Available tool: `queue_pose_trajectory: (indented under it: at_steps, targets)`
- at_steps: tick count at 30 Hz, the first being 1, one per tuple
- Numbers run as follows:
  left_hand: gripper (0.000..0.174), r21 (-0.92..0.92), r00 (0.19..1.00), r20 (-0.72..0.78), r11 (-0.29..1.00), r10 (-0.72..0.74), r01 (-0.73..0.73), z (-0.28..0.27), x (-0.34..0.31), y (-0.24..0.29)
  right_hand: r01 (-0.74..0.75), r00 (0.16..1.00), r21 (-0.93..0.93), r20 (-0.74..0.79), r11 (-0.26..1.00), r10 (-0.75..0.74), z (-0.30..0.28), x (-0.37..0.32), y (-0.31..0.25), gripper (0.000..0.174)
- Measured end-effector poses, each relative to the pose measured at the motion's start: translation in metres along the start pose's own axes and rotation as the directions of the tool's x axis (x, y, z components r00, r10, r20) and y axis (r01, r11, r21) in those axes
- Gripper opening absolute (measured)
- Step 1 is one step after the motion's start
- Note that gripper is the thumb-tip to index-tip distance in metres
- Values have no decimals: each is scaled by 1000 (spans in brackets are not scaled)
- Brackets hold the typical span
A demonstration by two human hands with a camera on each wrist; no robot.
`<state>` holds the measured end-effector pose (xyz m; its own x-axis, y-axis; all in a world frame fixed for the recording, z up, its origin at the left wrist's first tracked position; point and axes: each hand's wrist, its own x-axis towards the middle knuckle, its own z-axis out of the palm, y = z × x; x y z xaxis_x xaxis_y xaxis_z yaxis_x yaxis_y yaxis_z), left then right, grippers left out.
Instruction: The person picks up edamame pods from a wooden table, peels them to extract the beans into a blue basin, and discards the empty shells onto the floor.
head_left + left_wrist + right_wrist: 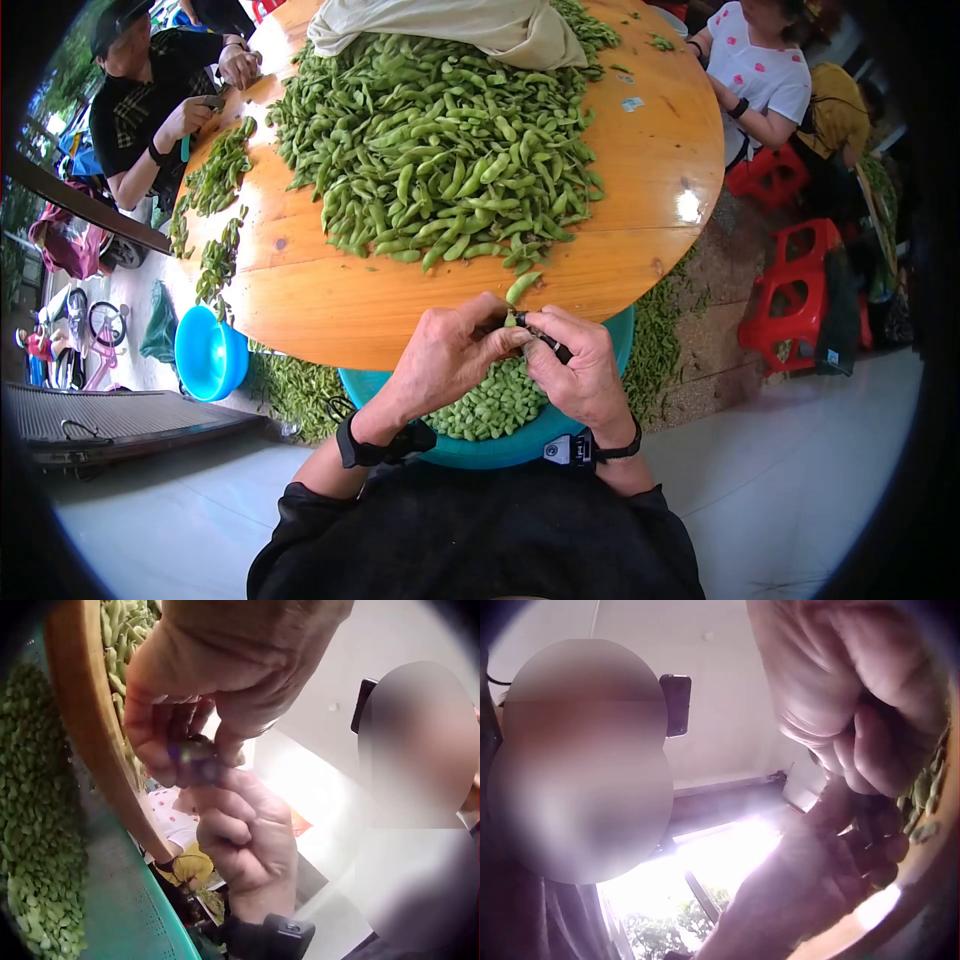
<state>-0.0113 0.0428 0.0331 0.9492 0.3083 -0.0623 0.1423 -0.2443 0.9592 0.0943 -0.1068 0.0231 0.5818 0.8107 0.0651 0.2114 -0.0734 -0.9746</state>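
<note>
Over the front edge of the table, both hands meet above a teal basin [480,455] holding shelled green soybeans [487,405]. My left hand [450,350] pinches a green soybean pod [510,320], mostly hidden by the fingers. In my right hand [580,370] is a small black-handled tool [550,346], its tip up at the pod; its exact kind is covered by the fingers. Another soybean pod [523,287] shows just beyond the fingertips. In the left wrist view the right hand [251,840] is close against the left hand [240,667].
A large heap of soybean pods [430,150] covers the middle of the round wooden table [300,310], partly under a cloth [450,30]. A blue basin [211,355] and red stools [790,290] stand around it. Pods litter the floor. People sit at both far sides.
</note>
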Motion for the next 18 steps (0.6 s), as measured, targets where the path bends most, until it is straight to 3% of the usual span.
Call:
queue_pose_trajectory:
  at_steps: [1, 2, 4, 5, 7, 8, 9, 10, 12, 13, 18]
  targets:
    - [23, 139, 1000, 26, 990, -6, 3, -3, 0, 5, 1, 1000, -2, -1, 1000, -1, -1, 0, 3, 18]
    - [23, 139, 1000, 26, 990, -5, 1, -3, -1, 1, 7, 1000, -24, -11, 1000, -7, -2, 0, 4, 18]
    - [21, 323, 975, 4, 923, 221, -211, -2, -1, -10, 15, 1000, -46, -17, 999, -16, -1, 1, 4, 18]
    - [21, 325, 975, 2, 922, 222, -211, -4, -2, -10, 43, 999, -68, -29, 997, -45, -1, 1, 4, 18]
    - [25, 118, 994, 14, 987, 109, -110, -6, -2, -6, 71, 996, -90, -40, 993, -75, 4, 1, 2, 17]
    - [25, 118, 994, 14, 987, 109, -110, -4, -3, -5, 100, 986, -179, -111, 979, -121, 9, 2, -1, 17]
    - [27, -70, 1000, -9, 998, 3, -4, 0, -3, -4, 121, 969, -267, -177, 956, -172, 15, 3, -4, 18]
    - [28, -258, 994, -11, 961, -105, 99, 4, -2, -3, 121, 969, -267, -179, 956, -173, 22, 3, -4, 18]
    - [29, -341, 988, -41, 931, -152, 129, 10, -3, -1, 202, 896, -468, -266, 860, -356, 37, 1, 0, 22]
    - [31, -424, 977, -69, 892, -203, 156, 13, -5, -1, 202, 896, -468, -266, 860, -355, 42, 1, 1, 22]
    - [31, -592, 918, -304, 805, -255, 28, 40, -6, -14, 223, 882, -522, -252, 823, -399, 54, -5, 5, 29]
